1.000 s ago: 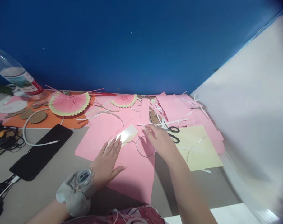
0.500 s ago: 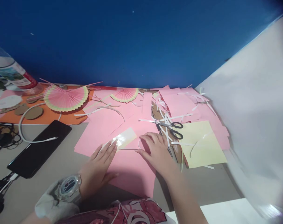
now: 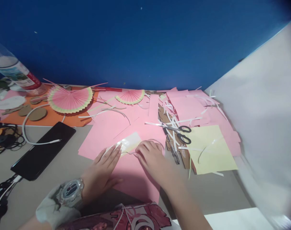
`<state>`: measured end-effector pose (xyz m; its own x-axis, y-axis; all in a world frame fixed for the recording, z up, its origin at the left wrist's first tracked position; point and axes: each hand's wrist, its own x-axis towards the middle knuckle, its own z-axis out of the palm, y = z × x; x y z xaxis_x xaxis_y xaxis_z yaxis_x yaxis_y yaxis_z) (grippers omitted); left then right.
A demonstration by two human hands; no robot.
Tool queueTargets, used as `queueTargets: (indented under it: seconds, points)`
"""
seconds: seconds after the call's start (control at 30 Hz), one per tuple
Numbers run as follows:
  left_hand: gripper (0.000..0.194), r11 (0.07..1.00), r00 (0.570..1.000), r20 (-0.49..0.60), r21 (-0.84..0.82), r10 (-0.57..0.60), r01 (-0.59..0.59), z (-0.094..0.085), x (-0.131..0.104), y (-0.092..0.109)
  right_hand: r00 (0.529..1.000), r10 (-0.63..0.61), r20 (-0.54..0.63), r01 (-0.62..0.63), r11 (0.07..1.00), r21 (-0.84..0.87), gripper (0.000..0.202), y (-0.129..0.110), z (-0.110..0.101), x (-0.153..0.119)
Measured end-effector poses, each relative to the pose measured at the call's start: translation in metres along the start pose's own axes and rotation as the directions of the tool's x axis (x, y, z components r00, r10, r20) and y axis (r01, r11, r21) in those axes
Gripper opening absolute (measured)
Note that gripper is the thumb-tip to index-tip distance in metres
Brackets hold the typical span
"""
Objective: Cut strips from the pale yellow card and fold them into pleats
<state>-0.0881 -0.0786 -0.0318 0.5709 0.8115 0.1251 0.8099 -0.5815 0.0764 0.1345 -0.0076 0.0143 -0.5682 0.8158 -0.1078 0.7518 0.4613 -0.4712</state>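
My left hand lies flat with fingers stretched, pressing down a glossy white-and-yellow piece of paper. Under it spreads a large pink paper sheet. Just right of the glossy piece, my right hand is closed, thumb and fingertips pinched on a thin paper strip. One part of the strip runs toward my left fingers, and a curved part shows behind my right hand. Its exact hold is partly hidden by the fingers.
Black-handled scissors and a cutter lie among white paper strips on brown cardboard to the right, beside a yellow sheet. Pleated pink paper fans stand at the back. Left are a phone, cable and bottle.
My right hand has moved left along the strip, closer to my left hand, and its fingers have drawn together. My left hand stays pressed on the glossy piece.
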Motion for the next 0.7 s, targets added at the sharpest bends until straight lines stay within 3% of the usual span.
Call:
queueTargets:
  seconds: [0.37,0.57,0.7]
  points:
    - [0.076,0.999,0.998,0.047,-0.027,-0.043,0.045,-0.002,0.0,0.003,0.997,0.075,0.022,-0.077,0.995,0.071,0.014,-0.003,-0.009,0.012]
    - [0.077,0.997,0.998,0.054,-0.072,-0.036,0.04,0.002,0.0,0.001,0.993,0.086,0.081,-0.082,0.995,-0.05,0.019,-0.009,-0.014,0.013]
    - [0.075,0.994,0.998,0.053,-0.097,-0.039,0.044,0.002,0.0,0.0,0.983,0.174,0.05,-0.173,0.984,-0.035,0.009,-0.008,-0.01,0.011]
